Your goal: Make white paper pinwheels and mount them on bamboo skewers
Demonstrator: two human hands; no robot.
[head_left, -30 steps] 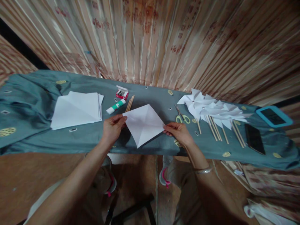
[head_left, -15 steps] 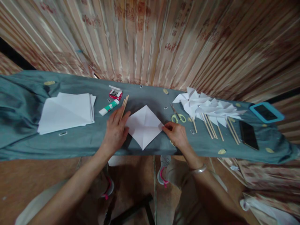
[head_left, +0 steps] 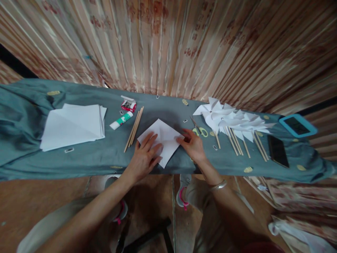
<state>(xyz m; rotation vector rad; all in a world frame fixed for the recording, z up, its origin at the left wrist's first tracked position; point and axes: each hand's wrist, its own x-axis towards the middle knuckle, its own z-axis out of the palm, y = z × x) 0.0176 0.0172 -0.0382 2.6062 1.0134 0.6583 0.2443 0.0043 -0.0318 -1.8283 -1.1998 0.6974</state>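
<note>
A creased white square of paper (head_left: pixel 168 140) lies cornerwise in front of me. My left hand (head_left: pixel 146 153) rests on its left side with the fingers spread flat. At its right corner, my right hand (head_left: pixel 193 144) pinches the paper between thumb and fingers. Several wooden sticks (head_left: pixel 134 128) lie just left of the paper. Scissors (head_left: pixel 199 129) with yellow-green handles are behind my right hand. A glue stick (head_left: pixel 121 120) and an opened small red box (head_left: pixel 129 104) with dark contents lie beyond the sticks.
A stack of white paper (head_left: pixel 73 126) lies at the left. Several paper pinwheels (head_left: pixel 234 119) on sticks overlap at the right, beside a black phone (head_left: pixel 278 151) and a blue-framed device (head_left: pixel 298 125). A curtain (head_left: pixel 163 49) hangs behind the cloth-covered table (head_left: pixel 89 160).
My left hand has moved right and nearer, from beside the sticks onto the paper, uncovering the sticks. The paper has turned slightly. My right hand keeps its pinch at the right corner.
</note>
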